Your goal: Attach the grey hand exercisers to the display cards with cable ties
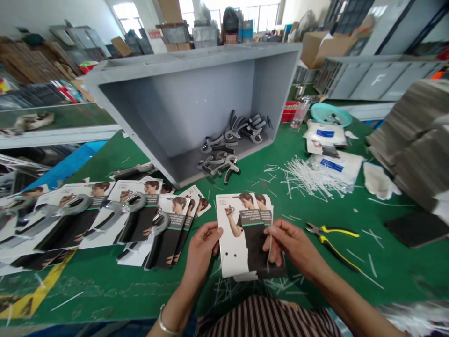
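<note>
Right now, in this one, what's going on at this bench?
A person's left hand holds the left edge of a printed card, with more cards stacked behind it. The right hand holds a thin white tie over the card's right side. No grip is on this card. On the left, gray-and-black hand grips lie on similar cards. Ahead, loose grips sit in a gray crate. Pliers lie on the right.

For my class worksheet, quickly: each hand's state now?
Left hand: closed, holding a printed card by its edge.
Right hand: closed, holding a thin white strip.
</note>
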### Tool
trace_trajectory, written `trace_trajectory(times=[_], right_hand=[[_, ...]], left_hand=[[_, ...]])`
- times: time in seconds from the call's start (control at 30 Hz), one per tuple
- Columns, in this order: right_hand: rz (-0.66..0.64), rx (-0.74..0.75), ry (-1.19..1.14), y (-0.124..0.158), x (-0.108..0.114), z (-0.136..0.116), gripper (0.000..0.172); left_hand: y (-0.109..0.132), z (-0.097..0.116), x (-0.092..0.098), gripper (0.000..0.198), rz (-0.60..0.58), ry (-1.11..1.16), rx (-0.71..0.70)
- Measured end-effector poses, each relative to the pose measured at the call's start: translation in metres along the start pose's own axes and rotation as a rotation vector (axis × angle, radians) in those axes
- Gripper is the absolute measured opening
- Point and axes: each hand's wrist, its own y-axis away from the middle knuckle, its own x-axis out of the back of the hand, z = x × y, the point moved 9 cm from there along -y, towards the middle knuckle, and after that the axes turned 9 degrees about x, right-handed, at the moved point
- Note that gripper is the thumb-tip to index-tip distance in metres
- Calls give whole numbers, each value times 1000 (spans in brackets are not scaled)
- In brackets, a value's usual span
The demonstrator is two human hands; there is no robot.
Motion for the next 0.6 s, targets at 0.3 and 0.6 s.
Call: trace_trajectory(times=[0.3,0.6], right_hand=[[3,283,81,-57,-44,-18,25],[10,370,224,-61,-54,-5,18]], left_hand=[[-13,-9,38,29,61,31,-16],[-18,-46,31,42,-2,361,144]])
